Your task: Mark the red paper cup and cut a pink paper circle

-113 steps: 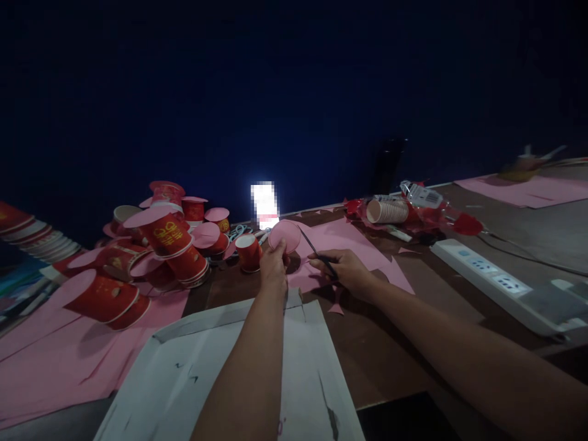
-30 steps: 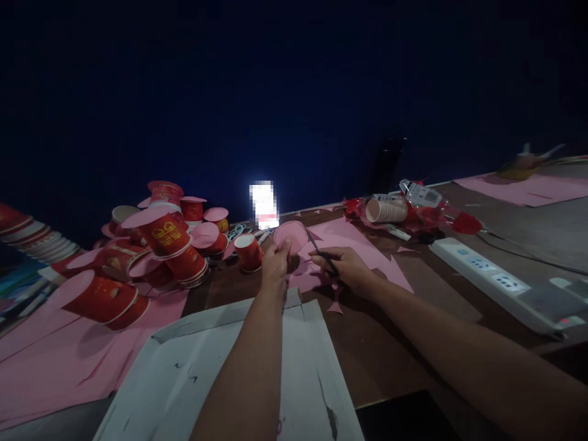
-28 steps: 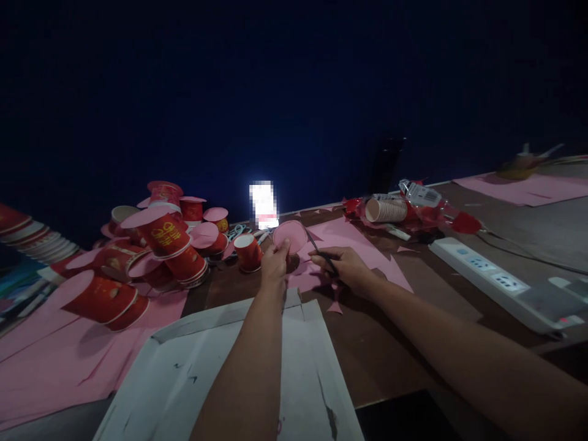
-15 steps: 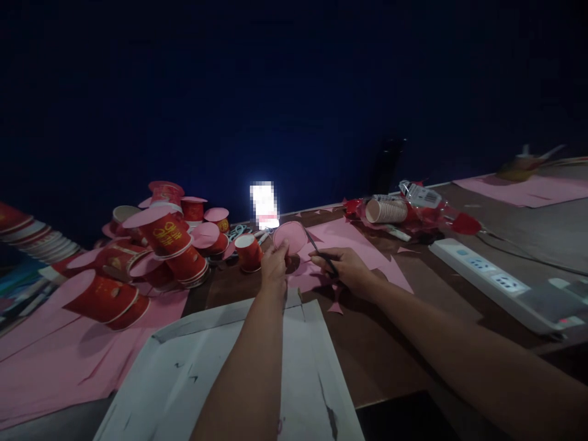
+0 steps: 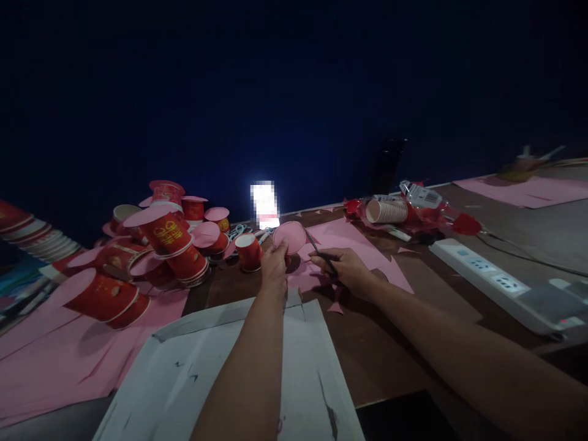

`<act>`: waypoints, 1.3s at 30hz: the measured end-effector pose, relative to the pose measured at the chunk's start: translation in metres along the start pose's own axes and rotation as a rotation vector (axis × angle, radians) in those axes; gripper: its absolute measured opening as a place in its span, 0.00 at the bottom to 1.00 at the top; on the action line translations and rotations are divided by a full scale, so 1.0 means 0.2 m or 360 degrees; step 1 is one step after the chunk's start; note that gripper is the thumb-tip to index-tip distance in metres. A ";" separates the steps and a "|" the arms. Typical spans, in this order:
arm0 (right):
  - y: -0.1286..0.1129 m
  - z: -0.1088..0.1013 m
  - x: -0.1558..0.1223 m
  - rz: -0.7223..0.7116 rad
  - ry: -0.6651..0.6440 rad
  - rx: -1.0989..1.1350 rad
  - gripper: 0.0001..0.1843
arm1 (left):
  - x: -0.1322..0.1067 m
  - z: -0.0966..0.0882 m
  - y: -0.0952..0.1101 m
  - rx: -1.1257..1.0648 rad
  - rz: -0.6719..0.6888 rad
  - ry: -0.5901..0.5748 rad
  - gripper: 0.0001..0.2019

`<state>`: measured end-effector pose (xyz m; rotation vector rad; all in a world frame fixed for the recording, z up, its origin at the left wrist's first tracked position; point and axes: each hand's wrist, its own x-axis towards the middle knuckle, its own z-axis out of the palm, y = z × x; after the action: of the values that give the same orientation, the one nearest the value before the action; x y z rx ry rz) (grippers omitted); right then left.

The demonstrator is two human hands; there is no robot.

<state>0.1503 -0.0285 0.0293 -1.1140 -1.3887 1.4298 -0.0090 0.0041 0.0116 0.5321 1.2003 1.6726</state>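
Observation:
Near the middle of the table my left hand (image 5: 274, 263) is closed on a round pink paper disc (image 5: 289, 237), its thumb over the near edge. Something reddish shows just under the disc, too dim to make out. To its right, my right hand (image 5: 349, 268) grips a slim dark tool (image 5: 316, 248) whose long thin end reaches the disc's right edge; its exact kind does not show. Beneath both hands lies a pink paper sheet (image 5: 367, 248). A red paper cup (image 5: 249, 251) stands upright just left of my left hand.
Several red cups with pink discs (image 5: 168, 236) crowd the left. A lit, blurred-out screen (image 5: 265, 205) stands behind. On the right are a sleeve of stacked cups (image 5: 386, 211) and a power strip (image 5: 482, 275). A white board (image 5: 206, 367) lies in front, with paper scraps (image 5: 337, 303) nearby.

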 end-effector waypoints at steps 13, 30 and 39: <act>0.00 0.00 0.00 -0.0019 -0.0005 -0.0042 0.27 | -0.02 0.01 -0.02 -0.0232 -0.0203 -0.0043 0.26; 0.00 -0.01 0.00 -0.0020 -0.0001 -0.0058 0.27 | 0.00 -0.02 0.00 0.0092 -0.0105 -0.0131 0.26; -0.01 -0.01 -0.01 -0.0019 -0.0019 -0.0046 0.26 | -0.01 -0.02 0.01 0.0016 -0.0108 -0.0137 0.26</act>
<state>0.1521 -0.0292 0.0306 -1.1156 -1.4261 1.4143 -0.0131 0.0008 0.0123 0.5583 1.1526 1.5714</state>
